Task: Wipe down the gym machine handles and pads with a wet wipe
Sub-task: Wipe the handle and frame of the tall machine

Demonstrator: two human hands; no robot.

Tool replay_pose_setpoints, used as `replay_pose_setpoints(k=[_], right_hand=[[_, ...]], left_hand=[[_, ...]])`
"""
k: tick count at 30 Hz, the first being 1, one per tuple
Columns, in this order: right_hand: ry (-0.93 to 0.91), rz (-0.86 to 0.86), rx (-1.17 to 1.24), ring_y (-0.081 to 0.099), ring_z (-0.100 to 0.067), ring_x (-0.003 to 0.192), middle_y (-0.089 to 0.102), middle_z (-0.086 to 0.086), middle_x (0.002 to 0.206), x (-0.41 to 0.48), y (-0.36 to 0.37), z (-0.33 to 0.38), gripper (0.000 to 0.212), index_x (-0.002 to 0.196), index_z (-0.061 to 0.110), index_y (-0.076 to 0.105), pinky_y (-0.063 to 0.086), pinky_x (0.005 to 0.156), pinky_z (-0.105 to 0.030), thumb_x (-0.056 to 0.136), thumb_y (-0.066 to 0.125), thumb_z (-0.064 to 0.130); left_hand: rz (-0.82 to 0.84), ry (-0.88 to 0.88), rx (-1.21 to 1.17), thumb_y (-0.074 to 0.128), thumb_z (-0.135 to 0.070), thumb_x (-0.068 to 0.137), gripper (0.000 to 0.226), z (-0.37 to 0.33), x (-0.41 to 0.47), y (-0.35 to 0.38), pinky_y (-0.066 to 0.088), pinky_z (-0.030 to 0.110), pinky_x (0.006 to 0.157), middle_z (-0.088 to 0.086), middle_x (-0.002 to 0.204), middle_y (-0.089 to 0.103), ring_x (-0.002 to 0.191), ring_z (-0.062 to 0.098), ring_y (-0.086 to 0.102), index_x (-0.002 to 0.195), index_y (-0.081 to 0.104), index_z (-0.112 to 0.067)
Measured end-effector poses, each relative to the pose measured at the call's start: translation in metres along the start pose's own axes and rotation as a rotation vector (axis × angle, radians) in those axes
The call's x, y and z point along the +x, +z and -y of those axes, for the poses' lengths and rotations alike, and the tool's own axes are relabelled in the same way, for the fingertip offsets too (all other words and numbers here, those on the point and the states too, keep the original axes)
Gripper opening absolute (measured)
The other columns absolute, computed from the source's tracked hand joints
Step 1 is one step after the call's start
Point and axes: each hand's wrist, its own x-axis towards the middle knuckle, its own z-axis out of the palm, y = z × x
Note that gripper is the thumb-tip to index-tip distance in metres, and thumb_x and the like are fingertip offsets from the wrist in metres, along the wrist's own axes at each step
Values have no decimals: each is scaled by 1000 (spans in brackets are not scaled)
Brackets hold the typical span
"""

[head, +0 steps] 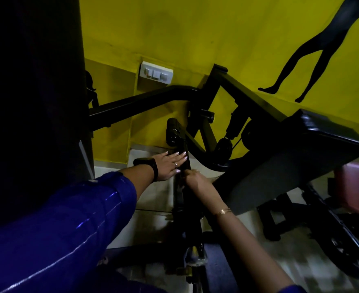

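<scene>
Yellow wall [195,28] beyond the hands. Left hand [170,166] lies flat, fingers straight, on the machine arm [182,145]; right hand [195,178] curls round it just beside. Wet wipe hidden; if the arm swings, fingers may get pinched

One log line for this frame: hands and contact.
left hand: flat on machine bar | right hand: wrapped round machine bar | wipe: not visible | pad: untouched

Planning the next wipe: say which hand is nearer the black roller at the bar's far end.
Left. The left hand rests flat on the bar just below the black roller; the right hand holds the bar farther down.
</scene>
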Motion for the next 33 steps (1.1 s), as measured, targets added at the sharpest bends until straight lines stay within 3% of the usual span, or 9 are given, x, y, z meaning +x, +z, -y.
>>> replay_pose_setpoints(k=[5,8,11,16,21,23,26,29,33], right_hand=[[-152,91,-3,63,-41,79,63,-26,86,-28,-1,15,14,78,-9,66,52,63,-44,74,62,4],[-21,-78,-40,58,-33,102,61,-18,109,-24,-1,15,25,105,-1,67,39,72,-34,89,56,15],[118,-238,-11,53,-25,104,57,-10,109,-28,7,20,24,108,9,68,25,66,-23,93,53,20],[35,-75,-14,57,-33,97,58,-15,104,-40,6,15,18,97,0,68,37,67,-34,90,54,10],[-30,199,-266,47,-31,126,48,-19,137,-37,5,12,36,132,-1,50,37,101,-36,102,34,11],[36,112,-229,52,-33,118,53,-21,127,-36,5,17,33,126,-2,55,42,92,-37,100,38,11],[21,-69,-175,57,-32,92,59,-15,104,-39,4,33,26,103,-2,66,39,60,-34,94,45,12],[13,-53,-158,60,-31,69,62,-13,82,-40,-1,50,41,80,-7,68,31,43,-26,80,34,17],[-157,131,-316,50,-33,105,57,-17,114,-53,11,44,39,105,-6,59,41,71,-39,93,32,20]], left_hand=[[-27,-23,-27,13,-43,106,60,-10,-3,1,4,38,120,2,163,-15,151,16,-6,155,-8,-14],[-39,-24,-34,14,-42,106,61,-16,-6,2,2,38,120,2,162,-16,151,16,-7,155,-8,-13],[-55,-59,-71,15,-40,107,60,-22,-7,8,2,38,120,3,162,-16,151,16,-6,155,-9,-14],[-114,-80,-42,15,-40,107,60,-28,-9,17,2,38,120,5,162,-17,151,17,-6,155,-10,-14],[-140,-27,-38,13,-40,107,59,-31,-13,19,-1,37,120,3,161,-20,150,16,-11,154,-12,-15],[-142,-8,-34,14,-39,107,59,-31,-15,19,-1,37,120,4,161,-21,150,16,-11,154,-12,-15],[-157,3,-51,16,-34,107,58,-32,-15,21,0,38,120,5,161,-21,150,17,-11,154,-12,-14],[-178,15,-58,14,-36,107,58,-35,-15,24,0,38,120,4,161,-20,150,17,-11,155,-12,-15],[-231,69,-112,8,-43,105,58,-36,-16,31,-3,37,120,-3,153,-29,149,13,-14,154,-13,-19]])
